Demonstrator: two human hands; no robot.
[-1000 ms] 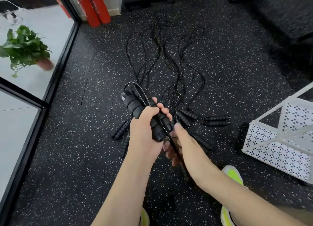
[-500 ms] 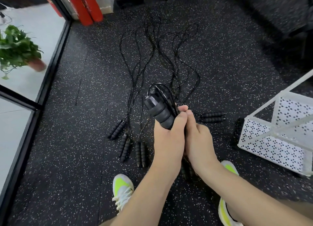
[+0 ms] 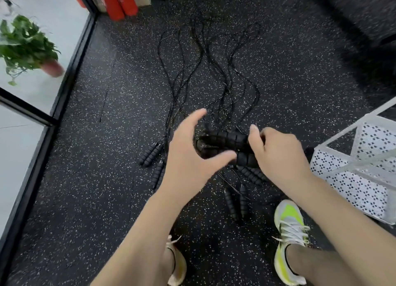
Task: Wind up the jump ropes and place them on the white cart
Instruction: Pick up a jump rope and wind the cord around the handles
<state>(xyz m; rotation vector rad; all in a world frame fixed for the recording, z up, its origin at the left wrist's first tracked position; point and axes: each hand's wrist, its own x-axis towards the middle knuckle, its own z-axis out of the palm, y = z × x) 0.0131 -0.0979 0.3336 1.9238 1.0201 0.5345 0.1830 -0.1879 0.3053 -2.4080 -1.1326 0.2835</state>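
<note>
- I am looking down at a black speckled rubber floor (image 3: 107, 178) that is filling most of the view, with a glass wall's dark frame (image 3: 70, 71) running along its left edge.
- A white perforated cart (image 3: 353, 178) is standing at the right edge, only partly in view, just beside my right forearm.
- Loose jump ropes (image 3: 214, 71) are lying spread over the floor ahead, their thin black cords trailing away from me and their ribbed black handles (image 3: 151, 154) lying in pairs near my feet.
- A potted green plant (image 3: 23, 47) is sitting behind the glass at the left, and red pads (image 3: 120, 0) are leaning at the top.
- My right hand (image 3: 276, 154) is curling its fingers round one end of the wound rope bundle (image 3: 225, 142), holding it level above the floor between both hands.
- My left hand (image 3: 188, 154) is spread wide, fingers straight and thumb reaching under the bundle's other end; I cannot tell whether it is touching.
- My yellow-and-white shoes (image 3: 289, 232) are showing at the bottom.
</note>
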